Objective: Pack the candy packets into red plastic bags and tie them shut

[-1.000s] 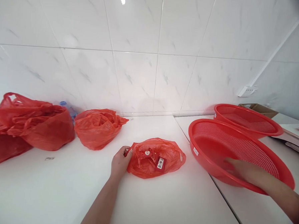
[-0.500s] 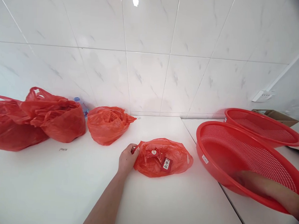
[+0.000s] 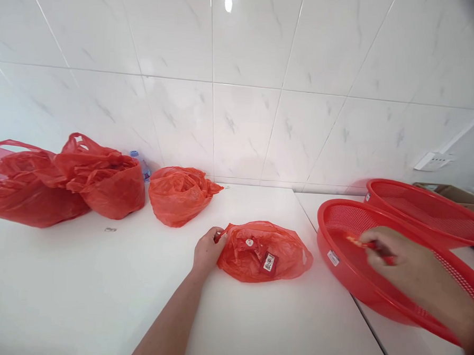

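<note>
A thin red plastic bag (image 3: 287, 249) lies with its mouth spread on the white table. My left hand (image 3: 209, 252) pinches the bag's left edge. Inside the bag are small red packets, one with a white label (image 3: 269, 263) and one with a round white sticker (image 3: 249, 243). Over the near red basket (image 3: 339, 233), my right hand (image 3: 400, 255) is closed around a small red packet (image 3: 380, 251) with an orange-patterned end. Motion blurs this hand, so I cannot tell whether it holds more than one.
Full red plastic bags (image 3: 113, 189) stand to the left, with another bunched red bag (image 3: 180, 198) nearer the middle. A bottle with a blue cap (image 3: 135, 154) is behind them. At the right back are a second red basket (image 3: 426, 208) and a cardboard box (image 3: 458, 195).
My right hand has come up from inside the near basket with a red packet in its fingers. My left hand still grips the bag's edge. The view has shifted slightly.
</note>
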The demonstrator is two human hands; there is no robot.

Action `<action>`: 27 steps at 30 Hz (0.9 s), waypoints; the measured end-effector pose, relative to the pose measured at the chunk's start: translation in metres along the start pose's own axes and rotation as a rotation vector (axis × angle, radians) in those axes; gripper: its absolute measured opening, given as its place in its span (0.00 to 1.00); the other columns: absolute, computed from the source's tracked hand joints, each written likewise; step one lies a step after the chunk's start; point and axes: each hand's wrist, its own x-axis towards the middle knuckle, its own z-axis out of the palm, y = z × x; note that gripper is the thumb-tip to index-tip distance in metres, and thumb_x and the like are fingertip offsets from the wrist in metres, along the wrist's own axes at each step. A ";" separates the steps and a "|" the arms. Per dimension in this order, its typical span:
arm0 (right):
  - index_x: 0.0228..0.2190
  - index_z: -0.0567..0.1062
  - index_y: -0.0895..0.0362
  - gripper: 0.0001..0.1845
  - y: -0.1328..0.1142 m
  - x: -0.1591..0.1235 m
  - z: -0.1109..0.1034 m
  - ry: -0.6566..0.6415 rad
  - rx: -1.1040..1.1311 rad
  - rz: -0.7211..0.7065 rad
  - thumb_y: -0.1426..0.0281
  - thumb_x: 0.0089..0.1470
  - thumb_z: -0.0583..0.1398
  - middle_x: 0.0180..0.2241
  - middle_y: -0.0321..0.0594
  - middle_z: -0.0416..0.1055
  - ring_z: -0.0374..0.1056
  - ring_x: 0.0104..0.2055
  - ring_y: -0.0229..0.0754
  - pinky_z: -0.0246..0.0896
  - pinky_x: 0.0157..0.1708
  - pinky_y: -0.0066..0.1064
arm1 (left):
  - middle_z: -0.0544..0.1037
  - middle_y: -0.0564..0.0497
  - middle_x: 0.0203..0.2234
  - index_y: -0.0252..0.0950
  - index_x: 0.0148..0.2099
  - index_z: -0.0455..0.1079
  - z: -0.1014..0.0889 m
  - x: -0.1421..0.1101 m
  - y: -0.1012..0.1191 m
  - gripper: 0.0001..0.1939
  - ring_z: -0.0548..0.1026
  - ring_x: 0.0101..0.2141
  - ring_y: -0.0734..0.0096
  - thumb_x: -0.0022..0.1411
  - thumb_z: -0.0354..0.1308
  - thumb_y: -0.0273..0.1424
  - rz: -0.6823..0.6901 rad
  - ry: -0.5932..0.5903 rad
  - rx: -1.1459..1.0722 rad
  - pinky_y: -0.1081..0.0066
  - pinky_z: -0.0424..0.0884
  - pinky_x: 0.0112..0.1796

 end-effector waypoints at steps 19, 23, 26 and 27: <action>0.49 0.65 0.50 0.22 -0.022 -0.016 0.139 -0.099 0.003 -0.040 0.67 0.51 0.52 0.59 0.42 0.53 0.53 0.59 0.50 0.56 0.53 0.43 | 0.72 0.55 0.23 0.43 0.38 0.69 0.000 0.000 0.001 0.13 0.69 0.25 0.71 0.58 0.49 0.43 0.005 -0.003 -0.017 0.73 0.59 0.26; 0.53 0.61 0.52 0.27 0.011 -0.024 0.129 -0.023 -0.054 0.121 0.60 0.51 0.52 0.60 0.46 0.51 0.49 0.62 0.55 0.54 0.53 0.50 | 0.73 0.56 0.24 0.44 0.39 0.69 -0.001 0.001 0.001 0.13 0.69 0.26 0.71 0.58 0.49 0.43 0.009 -0.008 0.000 0.73 0.60 0.27; 0.53 0.61 0.53 0.29 0.018 -0.027 0.118 -0.005 0.045 0.255 0.56 0.52 0.52 0.56 0.47 0.59 0.57 0.57 0.54 0.59 0.48 0.47 | 0.72 0.56 0.24 0.44 0.39 0.69 -0.001 0.001 0.002 0.13 0.69 0.26 0.70 0.58 0.49 0.44 0.007 -0.007 0.011 0.73 0.60 0.27; 0.53 0.61 0.53 0.28 0.016 -0.029 0.117 -0.030 0.122 0.278 0.55 0.52 0.51 0.55 0.46 0.61 0.60 0.55 0.53 0.61 0.46 0.43 | 0.72 0.55 0.24 0.43 0.39 0.69 -0.001 0.001 0.002 0.14 0.69 0.26 0.70 0.58 0.50 0.44 0.005 -0.006 0.011 0.73 0.60 0.27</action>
